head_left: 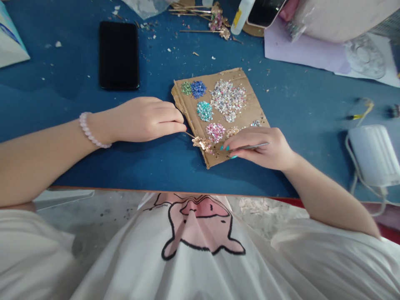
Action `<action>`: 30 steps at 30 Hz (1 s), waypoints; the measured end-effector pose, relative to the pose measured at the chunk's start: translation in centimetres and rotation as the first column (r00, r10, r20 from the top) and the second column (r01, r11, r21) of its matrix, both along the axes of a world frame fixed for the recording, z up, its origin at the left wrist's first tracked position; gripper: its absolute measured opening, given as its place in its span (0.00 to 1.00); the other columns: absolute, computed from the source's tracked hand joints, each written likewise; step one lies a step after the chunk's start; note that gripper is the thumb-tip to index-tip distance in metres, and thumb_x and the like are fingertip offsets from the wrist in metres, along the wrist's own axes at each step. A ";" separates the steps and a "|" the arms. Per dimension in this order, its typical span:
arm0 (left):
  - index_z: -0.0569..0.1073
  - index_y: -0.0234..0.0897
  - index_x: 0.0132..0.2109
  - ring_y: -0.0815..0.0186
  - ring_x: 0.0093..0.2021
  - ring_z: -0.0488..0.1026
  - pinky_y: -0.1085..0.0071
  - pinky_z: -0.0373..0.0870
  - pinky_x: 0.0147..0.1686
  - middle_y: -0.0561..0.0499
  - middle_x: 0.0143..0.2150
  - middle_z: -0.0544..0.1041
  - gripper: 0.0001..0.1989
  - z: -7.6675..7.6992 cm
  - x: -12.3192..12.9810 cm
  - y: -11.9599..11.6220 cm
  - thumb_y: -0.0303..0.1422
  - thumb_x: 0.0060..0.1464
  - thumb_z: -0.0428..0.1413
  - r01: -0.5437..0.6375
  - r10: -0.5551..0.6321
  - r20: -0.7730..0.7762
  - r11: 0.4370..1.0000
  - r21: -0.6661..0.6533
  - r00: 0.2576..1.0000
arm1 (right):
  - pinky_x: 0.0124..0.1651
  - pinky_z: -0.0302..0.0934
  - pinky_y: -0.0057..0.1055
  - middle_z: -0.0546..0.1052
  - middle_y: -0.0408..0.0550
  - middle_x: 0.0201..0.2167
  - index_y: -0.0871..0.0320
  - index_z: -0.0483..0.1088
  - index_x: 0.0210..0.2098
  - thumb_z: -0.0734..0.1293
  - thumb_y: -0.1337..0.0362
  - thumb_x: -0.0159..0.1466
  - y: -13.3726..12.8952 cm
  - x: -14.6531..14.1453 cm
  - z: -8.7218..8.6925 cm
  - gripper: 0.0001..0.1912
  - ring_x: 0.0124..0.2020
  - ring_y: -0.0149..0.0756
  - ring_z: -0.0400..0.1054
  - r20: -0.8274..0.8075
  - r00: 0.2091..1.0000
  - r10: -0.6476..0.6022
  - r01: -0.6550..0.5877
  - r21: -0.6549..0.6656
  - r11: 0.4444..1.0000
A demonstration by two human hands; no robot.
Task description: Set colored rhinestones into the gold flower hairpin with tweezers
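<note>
My left hand [150, 119] pinches the thin stem of a gold flower-headed hairpin [202, 143]. Its ornate head lies over the lower left edge of a cardboard piece [256, 106]. In my right hand [265, 146] is a pair of metal tweezers [250, 147], fingers closed round them, tips close to the hairpin's head. Whether the tips touch it I cannot tell. Small heaps of rhinestones lie on the cardboard: a large silvery heap [228, 98], a blue heap [198, 89], a green heap [186, 88], a teal heap [204, 111] and a pink heap [215, 131]. A pale gold heap [232, 131] is partly behind my right hand.
A black phone [119, 56] lies left of the cardboard on the blue table [75, 83]. Several finished-looking hairpins [215, 18], a glue tube [242, 16] and another phone [265, 11] are at the back. A white adapter box [373, 154] with a cable sits at right.
</note>
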State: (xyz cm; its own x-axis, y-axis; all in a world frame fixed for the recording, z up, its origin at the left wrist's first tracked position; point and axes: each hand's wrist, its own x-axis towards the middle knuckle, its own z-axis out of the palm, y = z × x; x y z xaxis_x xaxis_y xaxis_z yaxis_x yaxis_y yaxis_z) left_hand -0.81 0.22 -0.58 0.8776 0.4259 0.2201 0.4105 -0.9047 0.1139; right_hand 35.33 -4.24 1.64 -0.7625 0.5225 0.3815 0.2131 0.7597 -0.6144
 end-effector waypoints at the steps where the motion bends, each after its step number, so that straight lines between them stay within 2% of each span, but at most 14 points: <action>1: 0.84 0.49 0.57 0.60 0.52 0.84 0.64 0.77 0.53 0.48 0.47 0.87 0.26 0.0 0.0 0.0 0.43 0.79 0.41 0.002 -0.002 -0.008 1.000 0.007 1.000 | 0.43 0.76 0.28 0.88 0.47 0.39 0.55 0.83 0.45 0.74 0.62 0.73 0.0 0.0 0.0 0.05 0.39 0.34 0.85 0.002 1.000 -0.001 0.001 0.001 1.000; 14: 0.85 0.46 0.56 0.60 0.52 0.85 0.64 0.78 0.52 0.48 0.45 0.87 0.29 0.2 0.1 -0.3 0.46 0.81 0.38 -0.008 0.008 -0.022 1.000 0.023 1.000 | 0.42 0.76 0.31 0.88 0.48 0.37 0.55 0.83 0.43 0.72 0.55 0.75 -0.1 -0.3 0.1 0.11 0.38 0.35 0.84 0.050 0.999 -0.013 0.013 -0.010 1.000; 19: 0.85 0.43 0.56 0.60 0.51 0.85 0.64 0.78 0.49 0.47 0.46 0.87 0.30 0.5 -0.4 0.1 0.43 0.81 0.37 0.009 -0.006 -0.038 0.996 0.089 0.999 | 0.42 0.76 0.31 0.88 0.47 0.37 0.54 0.82 0.44 0.71 0.55 0.75 -0.1 -0.3 0.0 0.10 0.38 0.35 0.84 0.053 0.999 -0.009 0.009 0.002 1.000; 23: 0.85 0.47 0.55 0.60 0.49 0.86 0.63 0.80 0.48 0.51 0.44 0.87 0.26 0.1 -0.5 0.5 0.48 0.79 0.43 -0.102 0.101 0.034 0.995 0.016 0.994 | 0.41 0.76 0.30 0.87 0.46 0.36 0.55 0.82 0.43 0.73 0.57 0.74 -0.1 -0.5 -0.1 0.08 0.36 0.34 0.83 0.015 1.000 0.004 -0.005 0.011 1.000; 27: 0.86 0.50 0.53 0.59 0.50 0.86 0.61 0.80 0.50 0.52 0.45 0.87 0.28 0.0 -0.4 0.5 0.50 0.78 0.41 -0.078 0.079 0.036 0.996 -0.039 0.996 | 0.43 0.76 0.30 0.87 0.45 0.37 0.54 0.83 0.44 0.73 0.58 0.74 -0.1 -0.4 -0.1 0.08 0.37 0.34 0.83 0.039 0.999 -0.002 0.003 -0.031 1.000; 30: 0.85 0.49 0.54 0.59 0.51 0.85 0.61 0.79 0.51 0.51 0.47 0.87 0.28 0.2 -0.3 0.3 0.49 0.79 0.41 -0.073 0.073 0.014 0.996 -0.051 0.997 | 0.44 0.76 0.30 0.87 0.46 0.37 0.54 0.83 0.45 0.73 0.57 0.74 0.0 -0.4 -0.2 0.08 0.38 0.35 0.83 0.037 0.999 -0.003 0.005 -0.048 0.999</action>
State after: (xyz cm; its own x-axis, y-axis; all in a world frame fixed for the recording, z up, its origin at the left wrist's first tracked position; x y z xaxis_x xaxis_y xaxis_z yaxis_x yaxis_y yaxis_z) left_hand -1.10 0.53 -0.38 0.8404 0.4995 0.2103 0.4730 -0.8654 0.1654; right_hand 34.96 -4.24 1.43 -0.7734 0.5428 0.3276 0.2392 0.7283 -0.6422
